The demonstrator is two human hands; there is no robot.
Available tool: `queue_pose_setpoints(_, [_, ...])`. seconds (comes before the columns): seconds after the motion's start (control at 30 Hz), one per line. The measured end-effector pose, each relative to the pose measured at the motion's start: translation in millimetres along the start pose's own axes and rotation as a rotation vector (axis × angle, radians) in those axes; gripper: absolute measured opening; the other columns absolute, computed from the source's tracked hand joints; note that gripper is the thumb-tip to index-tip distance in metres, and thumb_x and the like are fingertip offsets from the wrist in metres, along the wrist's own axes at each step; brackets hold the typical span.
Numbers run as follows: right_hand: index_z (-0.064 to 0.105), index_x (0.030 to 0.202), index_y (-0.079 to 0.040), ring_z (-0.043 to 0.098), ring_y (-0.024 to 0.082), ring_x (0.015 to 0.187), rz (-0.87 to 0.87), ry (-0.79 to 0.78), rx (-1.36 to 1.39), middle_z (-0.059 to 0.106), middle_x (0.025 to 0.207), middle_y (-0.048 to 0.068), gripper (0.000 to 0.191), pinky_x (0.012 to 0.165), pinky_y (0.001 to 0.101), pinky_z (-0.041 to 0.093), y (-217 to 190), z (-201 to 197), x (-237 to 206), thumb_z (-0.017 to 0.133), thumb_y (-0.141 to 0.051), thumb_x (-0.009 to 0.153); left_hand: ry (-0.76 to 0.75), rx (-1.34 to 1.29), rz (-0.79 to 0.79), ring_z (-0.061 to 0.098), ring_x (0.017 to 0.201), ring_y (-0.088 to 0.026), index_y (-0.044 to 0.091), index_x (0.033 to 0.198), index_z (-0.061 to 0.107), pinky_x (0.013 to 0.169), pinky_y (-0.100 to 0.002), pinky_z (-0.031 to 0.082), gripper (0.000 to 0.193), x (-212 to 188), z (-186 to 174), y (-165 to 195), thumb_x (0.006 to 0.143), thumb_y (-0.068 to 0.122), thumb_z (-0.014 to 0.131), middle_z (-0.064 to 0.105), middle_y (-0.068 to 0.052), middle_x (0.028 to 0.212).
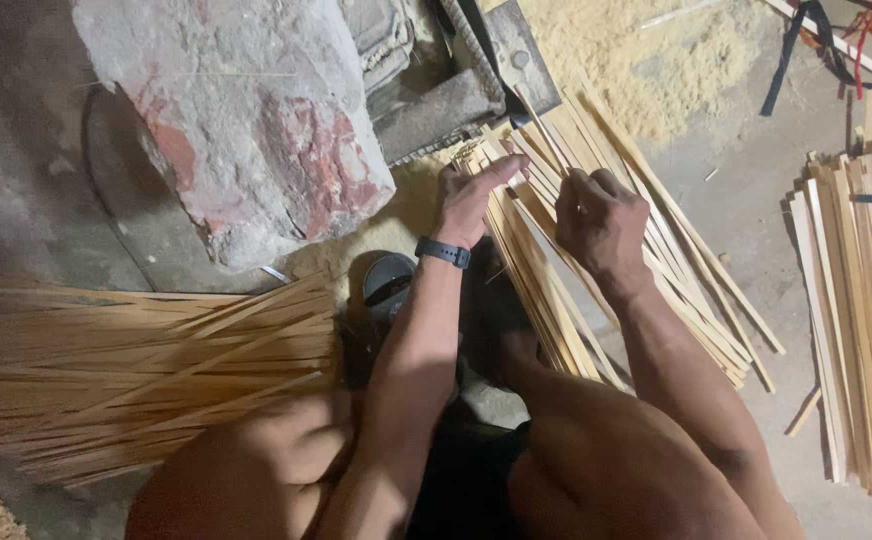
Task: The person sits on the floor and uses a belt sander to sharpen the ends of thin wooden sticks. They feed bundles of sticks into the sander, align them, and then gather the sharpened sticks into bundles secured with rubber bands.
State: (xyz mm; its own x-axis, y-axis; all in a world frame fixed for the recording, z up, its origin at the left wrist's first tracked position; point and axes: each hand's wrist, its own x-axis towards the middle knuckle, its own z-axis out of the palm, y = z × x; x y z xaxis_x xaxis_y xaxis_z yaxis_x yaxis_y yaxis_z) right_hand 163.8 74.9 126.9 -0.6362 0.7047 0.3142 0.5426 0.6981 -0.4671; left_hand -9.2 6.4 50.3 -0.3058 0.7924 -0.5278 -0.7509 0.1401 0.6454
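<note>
Dusty concrete floor (746, 210), sawdust (646, 50) heaped beyond. Left hand (471, 195) laid flat on slanted bamboo strips (546, 290), fingers straight, gripping nothing. Right hand (601, 215) curled shut around a single strip (544, 125), seemingly pinched, just beside a worn brick block (246, 120). More strips piled left (146, 370) and right (861, 310).

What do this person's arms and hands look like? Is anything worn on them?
Both arms are bare to past the elbow, with no sleeves in view. The left hand and right hand are ungloved, and no rings can be made out. The only thing worn is a dark, narrow wristband with a small rectangular body, like a fitness tracker, strapped snugly round the left wrist. The right wrist carries nothing.
</note>
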Motion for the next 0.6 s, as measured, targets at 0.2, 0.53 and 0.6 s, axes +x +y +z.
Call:
queue_pose_setpoints(0.2, [0.074,0.100,-0.002,0.062,0.023,0.057,-0.030,0.002,0.085,0.064,0.077,0.012,0.007,0.049,0.0365,0.047,-18.0,3.5,23.4,0.068,-0.001,0.097,0.069,0.037,0.122,0.074,0.103,-0.017,0.000,0.110,0.076,0.095,-0.031,0.057,0.033,-0.2,-3.5,-8.6,0.079,0.009,0.084,0.078,-0.010,0.111])
queue_pose_setpoints(0.53, [0.075,0.098,-0.006,0.066,0.025,0.064,0.046,-0.071,0.044,0.068,0.080,0.010,0.006,0.055,0.0404,0.050,-16.3,-17.1,14.2,0.070,-0.005,0.102,0.076,0.241,0.127,0.076,0.097,-0.020,-0.008,0.097,0.067,0.091,-0.031,0.056,0.033,12.3,-10.6,-20.3,0.087,0.012,0.091,0.078,-0.020,0.102])
queue_pose_setpoints(0.6, [0.071,0.106,-0.001,0.065,0.030,0.069,-0.140,0.092,-0.106,0.068,0.086,0.015,0.017,0.059,0.0420,0.053,-15.0,-28.2,-0.6,0.070,-0.010,0.091,-0.097,-0.001,0.139,0.072,0.083,-0.022,0.000,0.105,0.074,0.077,-0.039,0.061,0.029,8.2,-4.3,-17.3,0.083,0.013,0.087,0.076,-0.015,0.102])
